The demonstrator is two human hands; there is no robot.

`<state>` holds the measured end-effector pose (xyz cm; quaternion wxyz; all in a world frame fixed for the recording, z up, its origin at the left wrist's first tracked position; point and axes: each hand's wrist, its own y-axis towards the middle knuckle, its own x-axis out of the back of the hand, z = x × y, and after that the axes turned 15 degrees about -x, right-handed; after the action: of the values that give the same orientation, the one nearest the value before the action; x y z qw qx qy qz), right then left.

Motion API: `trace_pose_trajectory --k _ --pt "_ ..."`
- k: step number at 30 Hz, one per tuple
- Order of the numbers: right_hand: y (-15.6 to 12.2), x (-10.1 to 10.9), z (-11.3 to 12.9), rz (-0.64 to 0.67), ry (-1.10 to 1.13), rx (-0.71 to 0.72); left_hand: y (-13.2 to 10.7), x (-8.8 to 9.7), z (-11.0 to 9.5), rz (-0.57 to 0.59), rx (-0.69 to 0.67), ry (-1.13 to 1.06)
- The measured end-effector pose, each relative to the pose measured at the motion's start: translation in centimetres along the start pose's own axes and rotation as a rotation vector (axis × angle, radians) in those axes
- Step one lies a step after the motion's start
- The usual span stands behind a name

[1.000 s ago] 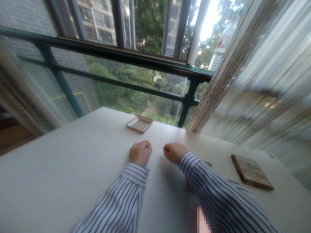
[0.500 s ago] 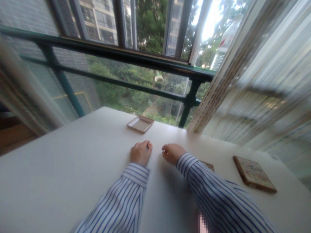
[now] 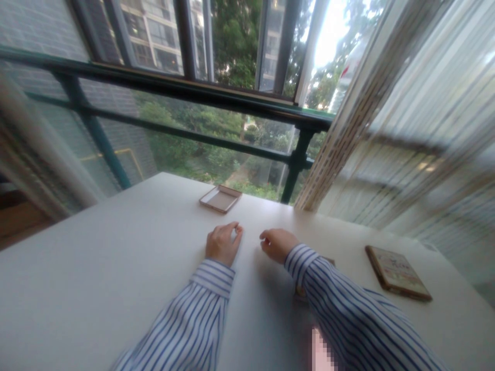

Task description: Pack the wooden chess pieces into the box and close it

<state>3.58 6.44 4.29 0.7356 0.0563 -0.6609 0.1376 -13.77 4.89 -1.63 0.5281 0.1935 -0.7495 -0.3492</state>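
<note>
Hands half curled over white table, cover lettering too blurred to read

Dark and reddish marks cross the pale cover of a flat brown-edged box (image 3: 398, 272) on the right of the white table (image 3: 116, 268); they may be print, but no word or brand can be made out. A clear, bottle-like shape (image 3: 342, 77) by the curtain (image 3: 429, 154) bears a red mark, equally unreadable.

The left hand (image 3: 223, 245) is loosely bent, with a gap between thumb and forefinger; whether something small sits at the fingertips cannot be told. The right hand (image 3: 279, 245), apart from it, is curled more tightly, fingertips close to the thumb, and its grip is likewise unclear. Nearest beyond the left hand lies a shallow open tray (image 3: 222, 199), near the table's far edge. Beneath the right striped sleeve (image 3: 348, 299) is a mostly hidden object (image 3: 299, 292).

Compared with half a second ago, the gap in the left hand is wider, and more of the hidden object shows at the sleeve's left edge. The whole view has shifted slightly, while tray and box keep their places on the table.
</note>
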Motion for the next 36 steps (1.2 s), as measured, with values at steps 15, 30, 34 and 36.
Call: trace_pose_trajectory --k 15,30,34,36 --pt "-2.6 1.8 -1.5 -0.079 0.054 0.021 0.1 1.7 -2.1 -0.059 0.000 -0.170" --pt "-5.6 3.8 -3.6 -0.122 0.101 -0.030 0.4 2.6 -5.3 -0.042 -0.069 -0.236" --pt "-6.3 4.0 -4.2 -0.142 0.128 -0.024 0.3 2.7 -6.5 -0.030 -0.088 -0.252" --pt "-6.6 4.1 -4.5 -0.150 0.141 -0.026 0.4 2.7 -7.0 -0.016 -0.104 -0.262"
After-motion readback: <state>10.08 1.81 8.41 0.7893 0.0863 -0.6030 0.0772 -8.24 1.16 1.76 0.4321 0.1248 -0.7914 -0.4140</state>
